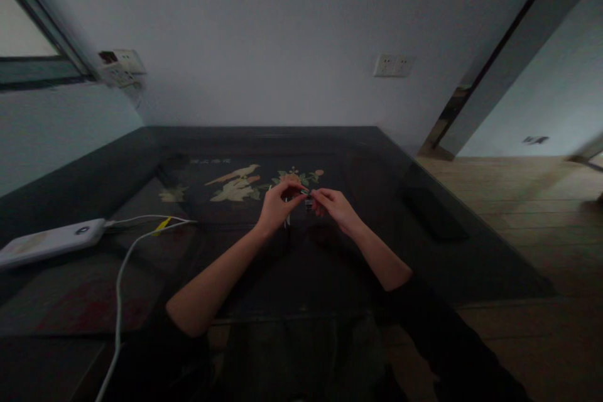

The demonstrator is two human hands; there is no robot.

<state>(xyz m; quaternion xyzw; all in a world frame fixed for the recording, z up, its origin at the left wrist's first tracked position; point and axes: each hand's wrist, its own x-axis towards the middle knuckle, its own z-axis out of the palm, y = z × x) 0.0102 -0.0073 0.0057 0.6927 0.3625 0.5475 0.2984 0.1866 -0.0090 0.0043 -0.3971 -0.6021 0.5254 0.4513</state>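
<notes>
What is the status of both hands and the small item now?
Left hand and right hand both pinch small dark metallic object above dark glass table. White power bank with white cable lies left, apart.

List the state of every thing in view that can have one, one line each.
Left hand: fingers pinched on a small dark object.
Right hand: fingers pinched on the same object.
Small dark object: held above the table between both hands; too dim to identify.
White rectangular power bank: lying flat, white cable plugged in.
White cable: trailing off the near table edge.
Dark glass-topped table: bearing the power bank.
</notes>
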